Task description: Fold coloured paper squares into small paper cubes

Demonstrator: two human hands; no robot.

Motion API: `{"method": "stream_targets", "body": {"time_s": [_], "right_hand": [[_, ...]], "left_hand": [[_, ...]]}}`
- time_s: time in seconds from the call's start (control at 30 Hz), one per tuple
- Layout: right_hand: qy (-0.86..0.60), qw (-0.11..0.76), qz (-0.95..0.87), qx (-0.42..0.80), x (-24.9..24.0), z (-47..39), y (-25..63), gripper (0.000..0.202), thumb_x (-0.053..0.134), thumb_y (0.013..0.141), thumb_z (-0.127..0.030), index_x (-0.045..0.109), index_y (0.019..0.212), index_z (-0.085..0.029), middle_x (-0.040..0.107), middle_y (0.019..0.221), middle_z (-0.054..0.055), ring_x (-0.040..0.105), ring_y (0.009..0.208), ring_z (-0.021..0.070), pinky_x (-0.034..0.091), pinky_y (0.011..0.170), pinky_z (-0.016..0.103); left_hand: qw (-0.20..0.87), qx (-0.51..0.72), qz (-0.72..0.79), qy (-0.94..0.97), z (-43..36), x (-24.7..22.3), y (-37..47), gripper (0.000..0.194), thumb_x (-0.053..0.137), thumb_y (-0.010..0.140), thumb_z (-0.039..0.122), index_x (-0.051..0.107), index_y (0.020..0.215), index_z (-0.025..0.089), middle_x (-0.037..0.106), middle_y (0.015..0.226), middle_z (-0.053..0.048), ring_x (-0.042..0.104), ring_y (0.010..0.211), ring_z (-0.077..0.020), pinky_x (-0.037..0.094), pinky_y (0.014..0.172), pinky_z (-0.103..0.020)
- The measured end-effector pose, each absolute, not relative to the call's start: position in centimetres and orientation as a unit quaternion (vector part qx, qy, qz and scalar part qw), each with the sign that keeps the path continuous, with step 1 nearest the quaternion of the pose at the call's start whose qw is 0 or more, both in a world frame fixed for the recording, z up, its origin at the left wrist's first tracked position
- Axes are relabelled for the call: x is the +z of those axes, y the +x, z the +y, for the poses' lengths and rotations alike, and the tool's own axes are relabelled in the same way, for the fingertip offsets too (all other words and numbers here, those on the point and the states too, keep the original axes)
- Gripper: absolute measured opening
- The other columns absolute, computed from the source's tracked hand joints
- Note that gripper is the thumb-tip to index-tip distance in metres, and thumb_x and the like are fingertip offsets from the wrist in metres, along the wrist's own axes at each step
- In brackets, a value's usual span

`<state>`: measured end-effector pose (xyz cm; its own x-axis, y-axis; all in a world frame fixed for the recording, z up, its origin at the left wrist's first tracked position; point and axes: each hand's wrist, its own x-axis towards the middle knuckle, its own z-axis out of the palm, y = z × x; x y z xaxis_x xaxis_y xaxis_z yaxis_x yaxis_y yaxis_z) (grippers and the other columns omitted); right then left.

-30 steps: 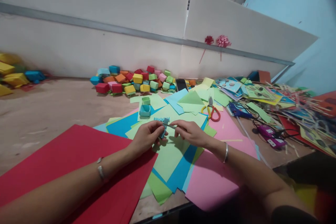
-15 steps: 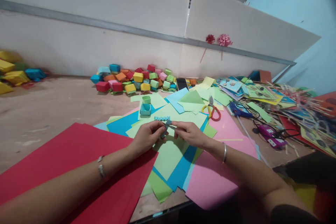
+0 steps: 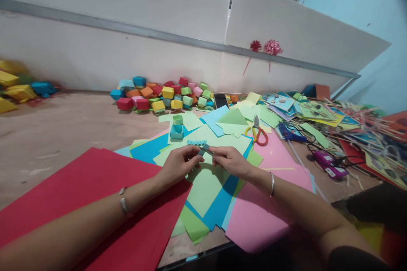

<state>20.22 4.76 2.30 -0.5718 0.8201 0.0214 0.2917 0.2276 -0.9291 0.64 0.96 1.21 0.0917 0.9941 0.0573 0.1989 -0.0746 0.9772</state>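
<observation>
Head view, clock positions taken from the strip: the light-blue paper strip [image 3: 203,149] is at the centre, raised in front of the person between the two hands, above a pale green sheet [image 3: 203,201]; the left hand [image 3: 182,163] is at 8 o'clock, thumb and forefinger clamped on the strip's near side; the right hand [image 3: 229,161] is at 4 o'clock, fingers together, thumb and forefinger closed on a narrow grey piece [image 3: 208,151] that meets the strip, its exact form too small to tell; a light-blue zigzag paper [image 3: 196,142] shows just beside the strip at 11 o'clock, and whether the two are joined cannot be told; an open light-blue box [image 3: 177,132] stands at 10 o'clock, with an open green box [image 3: 178,120] just behind it; a pile of coloured paper boxes [image 3: 168,92] lies farther off at 11 o'clock; a phone [image 3: 220,101] lies near 1 o'clock; scissors [image 3: 262,137], blades spread slightly or closed cannot be told, lie between 2 and 3 o'clock; a blue glue gun [image 3: 291,132] lies beyond them; red sheets [image 3: 79,203] extend at 8 o'clock; pink paper [image 3: 254,214] lies at 5 o'clock.
</observation>
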Motion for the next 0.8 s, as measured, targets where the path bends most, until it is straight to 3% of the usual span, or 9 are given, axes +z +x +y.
{"method": "stream_targets", "body": {"time_s": [0.1,0.27,0.43,0.63,0.8], "right_hand": [[-0.391,0.27,-0.734,0.485,2.3,4.7,20.2,0.038,0.05,0.082,-0.019,0.077,0.108,-0.015,0.067,0.072,0.0,0.046,0.06,0.0096,0.039,0.06,0.023],[-0.406,0.302,-0.734,0.453,2.2,4.6,20.0,0.035,0.053,0.079,-0.02,0.079,0.102,-0.017,0.076,0.104,0.007,0.057,0.072,0.0133,0.045,0.068,0.027],[-0.373,0.314,-0.781,0.39,2.0,4.8,20.3,0.043,0.051,0.081,-0.017,0.075,0.116,-0.023,0.074,0.086,0.003,0.059,0.074,0.0147,0.049,0.075,0.029],[-0.355,0.305,-0.873,0.139,1.4,4.7,20.8,0.046,0.047,0.09,-0.009,0.069,0.127,-0.027,0.063,0.08,0.004,0.056,0.075,0.0146,0.045,0.07,0.026],[-0.353,0.298,-0.884,-0.075,1.2,4.5,20.6,0.041,0.047,0.097,-0.014,0.069,0.127,-0.032,0.061,0.082,0.005,0.049,0.076,0.0162,0.037,0.066,0.027]], "left_hand": [[0.448,0.447,0.51,0.583,0.9,1.4,0.7,0.029,0.07,0.07,0.043,0.067,0.083,0.017,0.073,0.066,-0.002,0.063,0.051,-0.0155,0.045,0.043,-0.023],[0.52,0.445,0.491,0.539,0.6,1.9,0.7,0.046,0.079,0.064,0.046,0.07,0.095,0.014,0.077,0.079,-0.009,0.07,0.064,-0.0208,0.051,0.05,-0.026],[0.575,0.464,0.481,0.472,0.5,2.0,0.8,0.06,0.087,0.058,0.047,0.07,0.103,0.011,0.078,0.088,-0.015,0.074,0.075,-0.0256,0.056,0.057,-0.03],[0.617,0.467,0.454,0.441,0.5,2.1,0.8,0.054,0.09,0.056,0.043,0.071,0.096,0.013,0.078,0.089,-0.014,0.075,0.084,-0.0283,0.059,0.06,-0.03],[0.643,0.476,0.435,0.414,0.7,1.7,0.8,0.053,0.091,0.055,0.041,0.069,0.096,0.014,0.078,0.091,-0.013,0.076,0.084,-0.0275,0.06,0.063,-0.03]]}}
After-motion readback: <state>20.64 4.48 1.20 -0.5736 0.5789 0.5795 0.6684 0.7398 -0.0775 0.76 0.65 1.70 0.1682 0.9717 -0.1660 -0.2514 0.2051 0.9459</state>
